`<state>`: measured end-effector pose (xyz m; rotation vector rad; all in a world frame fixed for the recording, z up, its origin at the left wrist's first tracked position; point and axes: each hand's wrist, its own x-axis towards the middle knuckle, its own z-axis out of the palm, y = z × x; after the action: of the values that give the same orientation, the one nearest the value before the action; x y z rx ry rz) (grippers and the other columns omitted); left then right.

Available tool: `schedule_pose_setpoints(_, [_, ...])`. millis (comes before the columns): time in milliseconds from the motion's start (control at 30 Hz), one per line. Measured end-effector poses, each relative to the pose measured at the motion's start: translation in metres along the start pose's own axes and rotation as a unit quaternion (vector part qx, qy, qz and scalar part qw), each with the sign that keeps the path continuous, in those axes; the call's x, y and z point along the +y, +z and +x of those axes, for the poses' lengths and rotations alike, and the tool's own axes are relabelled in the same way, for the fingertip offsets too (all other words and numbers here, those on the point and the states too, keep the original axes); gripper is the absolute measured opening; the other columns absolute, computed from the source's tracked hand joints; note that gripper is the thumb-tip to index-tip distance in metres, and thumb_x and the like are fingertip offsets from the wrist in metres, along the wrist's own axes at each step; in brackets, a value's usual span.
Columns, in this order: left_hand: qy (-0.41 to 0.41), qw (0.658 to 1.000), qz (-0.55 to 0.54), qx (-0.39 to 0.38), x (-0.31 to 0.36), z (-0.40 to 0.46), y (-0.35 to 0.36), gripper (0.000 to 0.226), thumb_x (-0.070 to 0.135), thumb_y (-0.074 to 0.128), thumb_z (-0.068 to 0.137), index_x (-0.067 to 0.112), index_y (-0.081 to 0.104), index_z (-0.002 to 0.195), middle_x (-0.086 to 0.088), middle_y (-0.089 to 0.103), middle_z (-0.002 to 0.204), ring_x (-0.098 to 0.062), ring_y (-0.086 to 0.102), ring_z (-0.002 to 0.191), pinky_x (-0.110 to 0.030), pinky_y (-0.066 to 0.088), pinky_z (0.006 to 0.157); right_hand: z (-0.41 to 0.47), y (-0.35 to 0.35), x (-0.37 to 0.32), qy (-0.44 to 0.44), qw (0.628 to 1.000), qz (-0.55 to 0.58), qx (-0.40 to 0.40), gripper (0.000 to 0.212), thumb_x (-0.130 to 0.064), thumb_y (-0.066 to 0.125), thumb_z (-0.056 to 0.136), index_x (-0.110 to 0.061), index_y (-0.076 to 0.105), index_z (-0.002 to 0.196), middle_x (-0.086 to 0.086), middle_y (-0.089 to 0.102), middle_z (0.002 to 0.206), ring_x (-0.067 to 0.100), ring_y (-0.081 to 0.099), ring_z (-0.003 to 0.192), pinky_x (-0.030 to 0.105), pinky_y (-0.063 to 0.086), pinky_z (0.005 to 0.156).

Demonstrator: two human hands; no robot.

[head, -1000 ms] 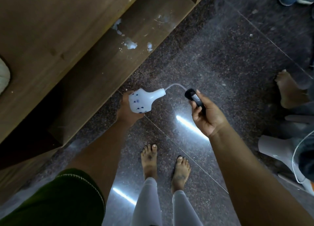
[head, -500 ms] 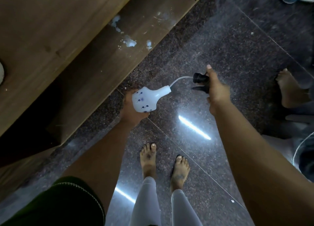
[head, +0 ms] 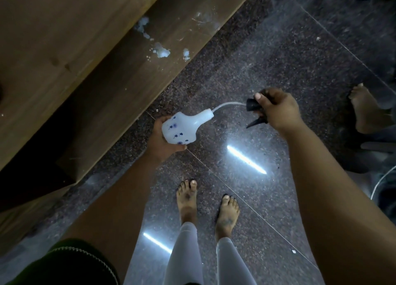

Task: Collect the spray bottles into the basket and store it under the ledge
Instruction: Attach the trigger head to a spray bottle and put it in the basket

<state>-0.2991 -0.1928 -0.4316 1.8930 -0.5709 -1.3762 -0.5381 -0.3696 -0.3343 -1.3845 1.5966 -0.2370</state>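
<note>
A white spray bottle with small blue flower prints lies tilted in my left hand, which cups it from below, neck pointing right. Its black trigger head is off the neck and held in my right hand, fingers curled round it. A thin white dip tube runs from the head into the bottle's neck. No basket is in view.
A brown wooden ledge with a lower shelf bearing white stains runs along the left. Below me is a dark polished stone floor and my bare feet. Another person's bare foot stands at the right.
My right hand turned the trigger head over and shifted slightly right, drawing the tube further out of the neck. My left hand kept the bottle nearly still.
</note>
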Motion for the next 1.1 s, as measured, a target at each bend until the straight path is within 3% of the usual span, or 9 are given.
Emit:
schedule_pose_setpoints(133, [0.021, 0.995, 0.1, -0.018, -0.002, -0.004, -0.012, 0.089, -0.005, 0.084, 0.058, 0.014, 0.039, 0.132, 0.003, 0.053, 0.115, -0.011, 0.055, 0.099, -0.029, 0.048, 0.087, 0.0, -0.007, 0.001, -0.046, 0.985, -0.156, -0.047, 0.024, -0.031, 0.055, 0.093, -0.011, 0.067, 0.099, 0.006, 0.066, 0.083, 0.021, 0.061, 0.073, 0.032, 0.048, 0.068])
schedule_pose_setpoints(300, [-0.012, 0.998, 0.029, -0.056, 0.001, -0.005, -0.014, 0.09, -0.014, 0.08, 0.06, 0.015, 0.036, 0.133, 0.002, 0.048, 0.127, -0.018, 0.055, 0.113, -0.046, 0.051, 0.093, 0.005, 0.002, -0.004, -0.058, 0.983, -0.173, -0.029, 0.027, -0.032, 0.054, 0.094, -0.011, 0.064, 0.106, 0.009, 0.064, 0.091, 0.025, 0.06, 0.082, 0.031, 0.046, 0.072])
schedule_pose_setpoints(433, [0.007, 0.998, 0.032, -0.053, 0.001, -0.008, -0.011, 0.091, -0.017, 0.078, 0.06, 0.008, 0.033, 0.134, -0.001, 0.046, 0.128, -0.006, 0.056, 0.104, -0.023, 0.056, 0.079, 0.005, 0.003, -0.004, -0.058, 0.98, -0.191, 0.009, 0.029, -0.033, 0.051, 0.094, -0.009, 0.062, 0.107, 0.016, 0.066, 0.103, 0.028, 0.06, 0.088, 0.032, 0.048, 0.073])
schedule_pose_setpoints(533, [0.006, 0.996, 0.021, -0.086, 0.003, -0.01, -0.009, 0.092, -0.021, 0.075, 0.062, 0.005, 0.03, 0.138, -0.006, 0.044, 0.132, -0.009, 0.057, 0.102, -0.016, 0.055, 0.073, 0.002, 0.003, -0.003, -0.07, 0.968, -0.242, 0.001, 0.031, -0.043, 0.061, 0.087, -0.013, 0.06, 0.098, 0.007, 0.069, 0.093, 0.024, 0.06, 0.079, 0.03, 0.048, 0.066])
schedule_pose_setpoints(667, [-0.006, 0.998, -0.005, -0.069, 0.008, -0.015, -0.004, 0.089, -0.018, 0.076, 0.063, 0.009, 0.032, 0.136, 0.001, 0.047, 0.126, -0.012, 0.053, 0.107, -0.008, 0.053, 0.069, 0.002, 0.002, 0.002, -0.03, 0.98, -0.186, -0.06, 0.031, -0.044, 0.078, 0.069, -0.024, 0.061, 0.086, -0.002, 0.071, 0.083, 0.019, 0.067, 0.077, 0.04, 0.06, 0.067])
schedule_pose_setpoints(800, [-0.026, 0.994, -0.047, -0.1, 0.014, -0.016, 0.01, 0.089, -0.017, 0.077, 0.062, 0.023, 0.035, 0.129, 0.015, 0.052, 0.117, -0.004, 0.057, 0.103, -0.022, 0.058, 0.075, -0.004, 0.018, 0.003, 0.007, 0.987, -0.022, -0.16, 0.023, -0.022, 0.08, 0.073, -0.012, 0.064, 0.088, -0.003, 0.066, 0.073, 0.018, 0.065, 0.074, 0.036, 0.061, 0.062])
schedule_pose_setpoints(933, [-0.019, 0.988, -0.072, -0.133, 0.02, -0.015, 0.023, 0.09, -0.021, 0.075, 0.061, 0.021, 0.036, 0.131, 0.015, 0.051, 0.117, -0.001, 0.057, 0.102, -0.023, 0.058, 0.073, -0.005, 0.035, 0.013, -0.023, 0.984, -0.042, -0.171, 0.026, -0.026, 0.077, 0.076, -0.013, 0.063, 0.093, 0.001, 0.067, 0.092, 0.02, 0.065, 0.091, 0.045, 0.059, 0.075])
schedule_pose_setpoints(1033, [-0.041, 0.986, -0.094, -0.128, 0.017, -0.011, 0.018, 0.093, -0.021, 0.073, 0.063, 0.024, 0.035, 0.135, 0.01, 0.051, 0.121, -0.009, 0.056, 0.107, -0.027, 0.059, 0.073, -0.005, 0.031, 0.016, -0.041, 0.98, -0.019, -0.195, 0.025, -0.009, 0.072, 0.08, -0.012, 0.063, 0.103, 0.001, 0.065, 0.1, 0.016, 0.062, 0.095, 0.041, 0.054, 0.09])
schedule_pose_setpoints(1100, [-0.053, 0.982, -0.109, -0.142, 0.018, -0.011, 0.015, 0.095, -0.023, 0.069, 0.066, 0.025, 0.032, 0.139, 0.005, 0.048, 0.126, -0.016, 0.055, 0.111, -0.032, 0.059, 0.073, -0.006, 0.028, 0.016, -0.045, 0.974, -0.004, -0.22, 0.031, -0.002, 0.07, 0.079, -0.012, 0.063, 0.107, 0.002, 0.064, 0.101, 0.017, 0.061, 0.097, 0.036, 0.054, 0.087])
